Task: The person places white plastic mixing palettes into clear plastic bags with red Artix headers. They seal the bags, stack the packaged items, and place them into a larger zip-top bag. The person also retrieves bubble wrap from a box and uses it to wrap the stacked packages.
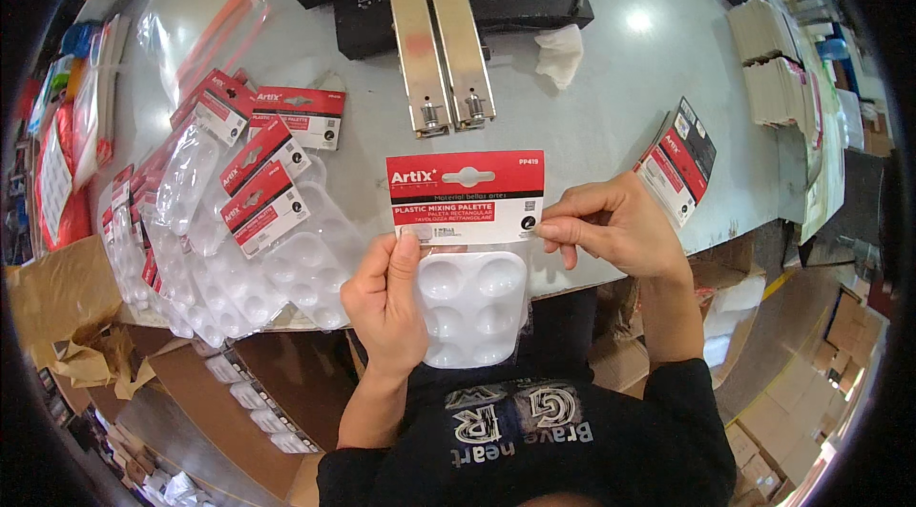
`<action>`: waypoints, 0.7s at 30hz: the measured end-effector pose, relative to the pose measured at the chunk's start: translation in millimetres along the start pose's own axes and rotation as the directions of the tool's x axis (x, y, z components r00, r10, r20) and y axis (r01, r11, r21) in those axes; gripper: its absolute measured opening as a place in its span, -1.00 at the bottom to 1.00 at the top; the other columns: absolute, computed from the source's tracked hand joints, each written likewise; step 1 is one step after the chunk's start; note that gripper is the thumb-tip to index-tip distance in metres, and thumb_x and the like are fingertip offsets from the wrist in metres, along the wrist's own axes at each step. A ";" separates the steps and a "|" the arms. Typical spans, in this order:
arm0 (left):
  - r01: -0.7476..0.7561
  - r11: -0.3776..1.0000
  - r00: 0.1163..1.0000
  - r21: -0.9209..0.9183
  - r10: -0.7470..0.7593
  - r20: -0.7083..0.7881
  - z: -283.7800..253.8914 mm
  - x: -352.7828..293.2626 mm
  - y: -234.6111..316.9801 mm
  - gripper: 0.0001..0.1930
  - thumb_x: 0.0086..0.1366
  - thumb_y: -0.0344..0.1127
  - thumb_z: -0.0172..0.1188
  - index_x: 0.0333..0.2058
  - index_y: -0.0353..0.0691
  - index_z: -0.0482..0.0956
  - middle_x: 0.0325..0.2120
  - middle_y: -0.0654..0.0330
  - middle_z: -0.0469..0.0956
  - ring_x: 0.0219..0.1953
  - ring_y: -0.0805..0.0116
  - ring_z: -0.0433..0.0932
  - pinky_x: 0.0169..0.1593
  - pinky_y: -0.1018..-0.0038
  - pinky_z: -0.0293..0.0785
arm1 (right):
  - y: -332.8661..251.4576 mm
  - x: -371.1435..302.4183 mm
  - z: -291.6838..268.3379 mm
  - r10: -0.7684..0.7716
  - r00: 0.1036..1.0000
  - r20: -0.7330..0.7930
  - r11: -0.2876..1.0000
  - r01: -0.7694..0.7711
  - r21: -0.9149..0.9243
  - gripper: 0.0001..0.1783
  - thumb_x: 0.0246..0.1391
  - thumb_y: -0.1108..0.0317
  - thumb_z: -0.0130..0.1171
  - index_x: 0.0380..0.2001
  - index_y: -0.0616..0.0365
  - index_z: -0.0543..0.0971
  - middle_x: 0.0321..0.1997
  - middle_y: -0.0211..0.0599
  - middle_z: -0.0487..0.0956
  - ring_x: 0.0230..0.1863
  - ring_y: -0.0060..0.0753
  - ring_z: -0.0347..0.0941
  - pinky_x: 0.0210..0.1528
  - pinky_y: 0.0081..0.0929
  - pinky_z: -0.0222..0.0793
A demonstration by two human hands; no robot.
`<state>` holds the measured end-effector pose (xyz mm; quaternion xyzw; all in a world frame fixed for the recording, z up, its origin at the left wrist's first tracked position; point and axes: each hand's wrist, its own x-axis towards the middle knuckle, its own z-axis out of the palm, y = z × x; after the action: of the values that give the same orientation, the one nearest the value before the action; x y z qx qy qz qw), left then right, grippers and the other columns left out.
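A white plastic paint palette [472, 309] with several round wells hangs in a clear bag under a red, black and white header card [465, 197]. My left hand [389, 302] grips the card's lower left edge, thumb on the front. At the opposite lower corner my right hand [611, 228] pinches the card between thumb and fingers. The card faces up, roughly level, near the front edge of the table. To the right of my right hand lies a small stack of similar header cards [677, 164]. On the left, bagged palettes [253, 259] with the same cards lie heaped.
A black machine [348, 30] with two metal bars [444, 40] stands at the back of the grey table [611, 59]. Crumpled white tissue [559, 56] lies beside it. Card stacks [768, 59] line the right edge. Open cardboard boxes [229, 402] sit below the front edge.
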<state>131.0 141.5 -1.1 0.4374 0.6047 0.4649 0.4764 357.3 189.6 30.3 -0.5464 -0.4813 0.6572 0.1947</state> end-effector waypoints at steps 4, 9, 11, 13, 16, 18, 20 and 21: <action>0.014 1.000 1.000 -0.001 -0.014 -0.003 -2.3 -4.0 -4.6 -0.75 0.39 -0.33 -0.02 -0.32 -0.41 0.53 -0.50 0.28 0.55 -0.43 0.64 0.36 -0.32 0.67 0.31 | 19.1 -3.0 5.6 -0.015 0.999 -0.037 0.989 0.020 0.145 -0.82 0.04 0.40 0.24 -0.39 0.34 0.63 -0.55 -0.32 0.58 -0.59 -0.65 0.45 -0.51 -0.67 0.34; 0.173 0.985 0.985 0.007 -0.173 -0.018 2.2 5.3 -6.4 -0.72 0.41 -0.29 -0.07 -0.34 -0.40 0.50 -0.53 0.32 0.47 -0.42 0.63 0.31 -0.29 0.65 0.29 | 18.5 6.6 22.0 0.107 0.992 -0.072 0.971 -0.089 0.222 -0.85 0.03 0.41 0.20 -0.48 0.30 0.57 -0.62 -0.41 0.51 -0.61 -0.68 0.39 -0.56 -0.71 0.21; 0.086 0.996 0.994 -0.027 -0.088 -0.068 11.9 23.2 -9.8 -0.71 0.41 -0.26 -0.09 -0.36 -0.38 0.48 -0.54 0.33 0.43 -0.43 0.62 0.29 -0.30 0.64 0.27 | 15.5 27.8 30.0 0.063 0.978 -0.201 0.917 0.023 0.398 -0.86 0.03 0.40 0.19 -0.49 0.26 0.54 -0.64 -0.43 0.48 -0.64 -0.70 0.36 -0.64 -0.73 0.09; 0.043 0.999 0.995 0.023 -0.041 -0.094 18.2 45.2 -14.0 -0.69 0.41 -0.24 -0.10 -0.39 -0.36 0.45 -0.55 0.34 0.41 -0.43 0.62 0.28 -0.31 0.63 0.26 | 15.3 47.2 32.9 0.074 0.955 -0.287 0.883 0.071 0.463 -0.87 0.04 0.39 0.17 -0.48 0.24 0.54 -0.65 -0.46 0.45 -0.66 -0.70 0.33 -0.66 -0.73 0.03; 0.016 0.993 0.998 0.121 -0.008 -0.069 14.0 65.5 -22.0 -0.69 0.41 -0.22 -0.09 -0.43 -0.34 0.41 -0.56 0.34 0.40 -0.44 0.60 0.27 -0.31 0.61 0.25 | 23.7 67.0 29.9 -0.084 0.936 -0.343 0.858 0.243 0.453 -0.87 0.05 0.39 0.16 -0.46 0.26 0.55 -0.64 -0.44 0.46 -0.66 -0.70 0.33 -0.65 -0.73 0.05; -0.035 0.999 0.999 0.030 0.035 0.008 11.2 70.1 -32.0 -0.69 0.41 -0.22 -0.09 -0.46 -0.32 0.39 -0.57 0.33 0.39 -0.45 0.59 0.28 -0.31 0.60 0.26 | 31.0 72.3 29.8 -0.022 0.927 -0.375 0.878 0.198 0.436 -0.86 0.05 0.38 0.16 -0.45 0.27 0.56 -0.64 -0.44 0.47 -0.66 -0.70 0.32 -0.63 -0.72 0.07; 0.039 0.997 0.998 0.063 -0.036 -0.053 12.4 68.5 -42.5 -0.69 0.41 -0.22 -0.08 -0.45 -0.32 0.41 -0.57 0.33 0.39 -0.44 0.60 0.28 -0.31 0.61 0.26 | 33.4 75.7 32.0 -0.003 0.929 -0.369 0.864 0.188 0.466 -0.85 0.06 0.37 0.16 -0.44 0.26 0.56 -0.64 -0.43 0.48 -0.65 -0.69 0.33 -0.63 -0.72 0.08; -0.037 0.999 0.999 0.039 0.039 -0.038 12.9 67.1 -45.8 -0.69 0.41 -0.21 -0.08 -0.44 -0.31 0.42 -0.58 0.33 0.39 -0.44 0.60 0.29 -0.31 0.61 0.27 | 32.5 74.0 31.2 -0.041 0.930 -0.364 0.896 0.196 0.398 -0.84 0.06 0.37 0.16 -0.41 0.27 0.57 -0.62 -0.42 0.50 -0.62 -0.68 0.36 -0.59 -0.72 0.12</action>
<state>128.7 200.2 -58.7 0.4488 0.6143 0.4705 0.4471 313.6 219.4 -38.4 -0.5664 -0.3163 0.6268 0.4317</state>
